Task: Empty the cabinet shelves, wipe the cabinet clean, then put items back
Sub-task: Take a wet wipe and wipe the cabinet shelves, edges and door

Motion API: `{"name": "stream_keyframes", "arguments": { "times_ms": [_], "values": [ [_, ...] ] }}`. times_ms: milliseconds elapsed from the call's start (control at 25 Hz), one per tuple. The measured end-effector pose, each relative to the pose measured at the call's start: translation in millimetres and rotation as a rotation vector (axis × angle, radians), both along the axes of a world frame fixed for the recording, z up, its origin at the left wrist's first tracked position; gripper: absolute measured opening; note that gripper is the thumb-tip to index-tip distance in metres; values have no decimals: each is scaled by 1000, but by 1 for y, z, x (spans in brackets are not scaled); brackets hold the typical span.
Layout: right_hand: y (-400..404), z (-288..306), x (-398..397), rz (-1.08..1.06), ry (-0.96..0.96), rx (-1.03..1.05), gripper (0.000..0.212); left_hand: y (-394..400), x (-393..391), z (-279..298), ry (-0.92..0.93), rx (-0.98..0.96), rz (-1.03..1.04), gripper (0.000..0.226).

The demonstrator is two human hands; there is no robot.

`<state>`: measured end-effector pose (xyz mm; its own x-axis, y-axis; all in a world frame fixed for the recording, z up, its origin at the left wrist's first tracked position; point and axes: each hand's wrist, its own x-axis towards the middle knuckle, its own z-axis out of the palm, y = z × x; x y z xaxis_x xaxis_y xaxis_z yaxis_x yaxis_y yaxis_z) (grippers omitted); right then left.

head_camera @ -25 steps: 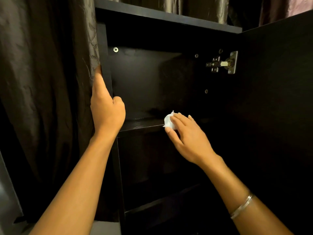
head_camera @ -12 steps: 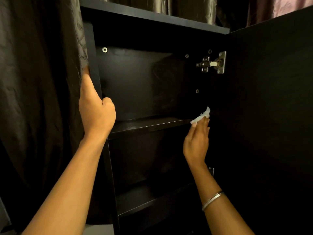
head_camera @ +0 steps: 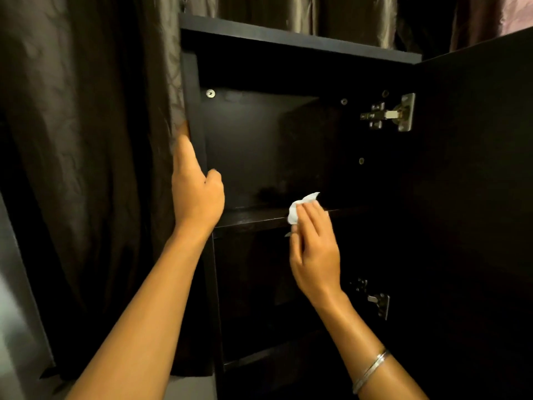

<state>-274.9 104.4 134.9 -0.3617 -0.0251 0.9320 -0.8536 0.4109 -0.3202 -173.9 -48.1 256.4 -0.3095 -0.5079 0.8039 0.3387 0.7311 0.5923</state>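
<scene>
Nearest the camera, both forearms reach up into the open cabinet (head_camera: 300, 44). A bangle (head_camera: 370, 370) sits on the right wrist.

The right hand (head_camera: 315, 255) is curled closed on a small white wipe (head_camera: 300, 207), pinched under the fingertips (head_camera: 307, 210). The wipe is pressed on the front edge of the upper shelf (head_camera: 253, 219), about mid-width. Half a second ago the same hand held the wipe at the right end of this shelf, near the door side; a second ago it was at mid-shelf. The stroke has therefore run right and returned left. Judgement: this is back-and-forth wiping of the shelf edge, not a single pass.

The left hand (head_camera: 196, 194) is wrapped closed on the left side panel (head_camera: 196, 119), thumb on the inner face, fingers behind the panel against the curtain (head_camera: 86, 140). Its hold is unchanged across all three pictures. Judgement: it braces the body or steadies the cabinet during the wipe.

Farther in, the upper compartment shows a bare back panel (head_camera: 259, 145) and no items. The lower shelf (head_camera: 259, 356) also shows none, though it is dark. The door (head_camera: 476, 197) stands open at right, carried by the upper hinge (head_camera: 389, 114) and lower hinge (head_camera: 377, 301).

Task state, as judged: emptying is complete for the visible shelves; wiping is in progress on the upper shelf. The lower shelf, inner walls and door are probably still due. Items to be returned are not in view.
</scene>
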Motion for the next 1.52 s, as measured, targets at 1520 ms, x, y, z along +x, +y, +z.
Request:
{"name": "stream_keyframes", "arguments": {
  "times_ms": [1520],
  "values": [
    [-112, 86, 87, -21, 212, 359, 67, -54, 30, 12, 17, 439, -543, 65]
  ]
}}
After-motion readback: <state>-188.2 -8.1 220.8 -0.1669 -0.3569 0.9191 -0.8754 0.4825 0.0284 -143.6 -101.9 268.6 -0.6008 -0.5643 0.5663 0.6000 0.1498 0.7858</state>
